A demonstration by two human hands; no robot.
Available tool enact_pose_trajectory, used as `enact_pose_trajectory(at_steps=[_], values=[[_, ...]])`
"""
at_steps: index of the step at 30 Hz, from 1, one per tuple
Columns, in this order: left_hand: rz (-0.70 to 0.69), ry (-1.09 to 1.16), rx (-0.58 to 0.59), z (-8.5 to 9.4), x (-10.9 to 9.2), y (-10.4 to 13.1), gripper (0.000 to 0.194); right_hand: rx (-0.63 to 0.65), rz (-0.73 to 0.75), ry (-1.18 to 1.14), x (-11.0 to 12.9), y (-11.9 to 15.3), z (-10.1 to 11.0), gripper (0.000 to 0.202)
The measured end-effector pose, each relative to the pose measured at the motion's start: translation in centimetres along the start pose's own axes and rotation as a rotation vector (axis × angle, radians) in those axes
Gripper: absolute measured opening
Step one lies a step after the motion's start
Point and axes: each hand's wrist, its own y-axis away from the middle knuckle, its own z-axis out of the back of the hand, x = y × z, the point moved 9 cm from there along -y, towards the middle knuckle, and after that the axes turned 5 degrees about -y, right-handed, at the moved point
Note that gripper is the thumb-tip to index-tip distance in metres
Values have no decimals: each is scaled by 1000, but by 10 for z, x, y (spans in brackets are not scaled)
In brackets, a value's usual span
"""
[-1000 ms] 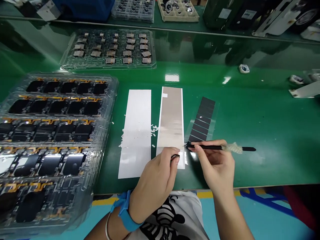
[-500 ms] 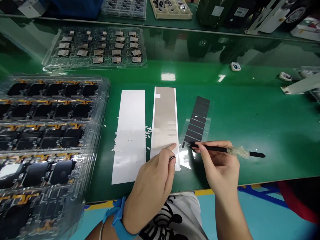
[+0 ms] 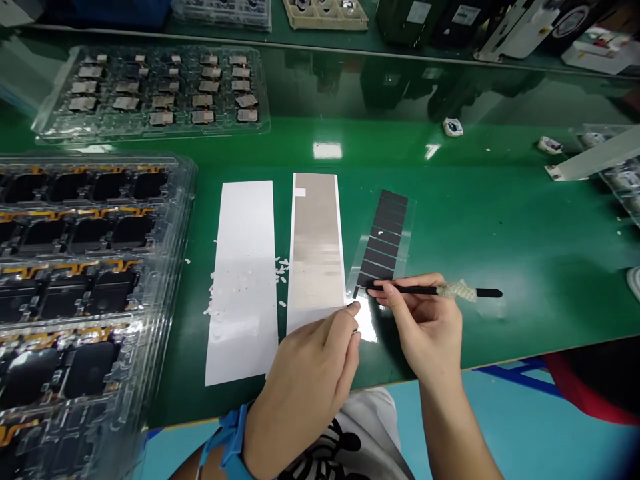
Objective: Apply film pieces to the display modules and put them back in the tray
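My right hand [image 3: 433, 327] grips a slim black pen-shaped tool [image 3: 415, 290], wrapped in pale tape near its rear end. Its tip meets the lower end of a clear sheet carrying a strip of black rectangular pieces [image 3: 383, 240]. Close by on the left, my left hand [image 3: 315, 373] has its fingers curled, the index fingertip near that sheet's lower corner. A small dark edge shows between those fingers; what it belongs to is unclear. Under this hand lies the lower part of a beige sheet with white borders [image 3: 315, 233]. Farther left is a plain white sheet [image 3: 245, 253], scattered with tiny white scraps.
Stacked clear trays of black parts with orange flex strips [image 3: 170, 267] stand at the left. Behind them sits another clear tray of small parts [image 3: 255, 130]. A small white part [image 3: 453, 127] rests at the back right. A shelf [image 3: 320, 43] runs along the back.
My left hand has shifted slightly right, its fingertip from the beige sheet toward the clear sheet's lower corner. The right hand still holds the tool there. The whole view has shifted.
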Motion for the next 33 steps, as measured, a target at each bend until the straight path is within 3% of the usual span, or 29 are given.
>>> enact_pose_trajectory(at_steps=[6, 10, 15, 20, 24, 33], values=[[19, 21, -17, -1, 4, 0, 8, -15, -10, 2, 0, 0, -1, 20], [112, 145, -76, 2, 16, 2, 7, -43, -8, -50, 1, 2, 2, 20], [205, 398, -252, 20, 28, 8, 7, -66, 191, -175, 30, 9, 7, 16], [194, 543, -266, 29, 30, 10, 18, 69, 367, -271, 66, 29, -12, 14], [134, 501, -327, 40, 28, 12, 32, 191, 449, -271, 82, 42, -35, 21], [136, 355, -371, 48, 32, 12, 32, 218, 426, -287, 80, 40, -55, 21]])
